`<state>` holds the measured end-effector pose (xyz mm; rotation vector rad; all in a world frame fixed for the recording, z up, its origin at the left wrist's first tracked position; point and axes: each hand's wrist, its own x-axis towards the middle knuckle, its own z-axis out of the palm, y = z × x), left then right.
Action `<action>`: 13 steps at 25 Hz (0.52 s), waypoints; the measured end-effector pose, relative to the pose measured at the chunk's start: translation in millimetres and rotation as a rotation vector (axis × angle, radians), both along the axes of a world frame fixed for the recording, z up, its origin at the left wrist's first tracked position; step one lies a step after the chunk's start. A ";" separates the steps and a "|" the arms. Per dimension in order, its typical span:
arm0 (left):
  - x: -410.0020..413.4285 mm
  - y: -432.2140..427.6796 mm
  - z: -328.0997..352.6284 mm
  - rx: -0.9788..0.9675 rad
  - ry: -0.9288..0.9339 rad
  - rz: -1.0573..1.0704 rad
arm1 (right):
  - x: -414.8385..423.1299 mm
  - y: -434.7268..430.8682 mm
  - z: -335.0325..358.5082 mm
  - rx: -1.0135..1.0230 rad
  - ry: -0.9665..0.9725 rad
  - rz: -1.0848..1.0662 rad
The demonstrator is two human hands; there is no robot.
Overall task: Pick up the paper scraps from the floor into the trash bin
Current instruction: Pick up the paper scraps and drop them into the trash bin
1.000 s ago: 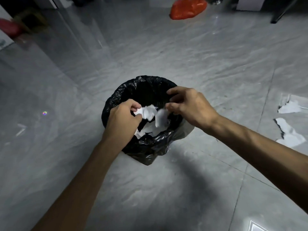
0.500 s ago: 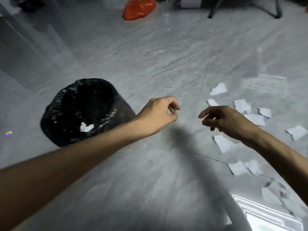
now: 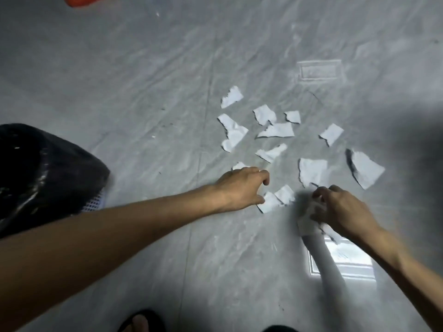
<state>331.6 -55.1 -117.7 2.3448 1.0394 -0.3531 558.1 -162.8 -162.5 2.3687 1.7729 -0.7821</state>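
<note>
Several white paper scraps [image 3: 275, 130] lie scattered on the grey floor, centre right. The trash bin [image 3: 40, 178], lined with a black bag, stands at the left edge. My left hand [image 3: 242, 188] reaches low over the floor with curled fingers, its thumb touching two small scraps [image 3: 278, 200] and holding nothing. My right hand [image 3: 345, 209] is closed around blurred, crumpled scraps [image 3: 309, 219] just below a large scrap [image 3: 312, 173]. Another large scrap [image 3: 365, 170] lies to the right.
An orange bag [image 3: 81, 0] lies at the top left edge. My sandalled foot [image 3: 141, 322] shows at the bottom. A bright window reflection [image 3: 347, 262] sits on the tile under my right forearm. The right side is in shadow.
Both hands left the bin, swung right and dropped down to the scraps. The bin slid to the left edge of view. My right hand has closed on scraps.
</note>
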 end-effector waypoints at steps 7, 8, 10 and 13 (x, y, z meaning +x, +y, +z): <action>24.0 -28.3 -77.8 0.150 -0.116 0.071 | -11.2 -31.5 -32.4 0.219 -0.082 -0.078; 21.8 -26.7 -80.5 0.130 -0.158 0.095 | -12.7 -30.8 -31.0 0.244 -0.012 -0.125; 15.5 -24.2 -82.0 0.128 -0.193 0.102 | -10.6 -28.0 -22.9 0.288 0.245 -0.326; -4.2 -17.5 -76.6 0.148 -0.214 0.028 | -9.4 -24.6 -5.9 0.339 0.580 -0.602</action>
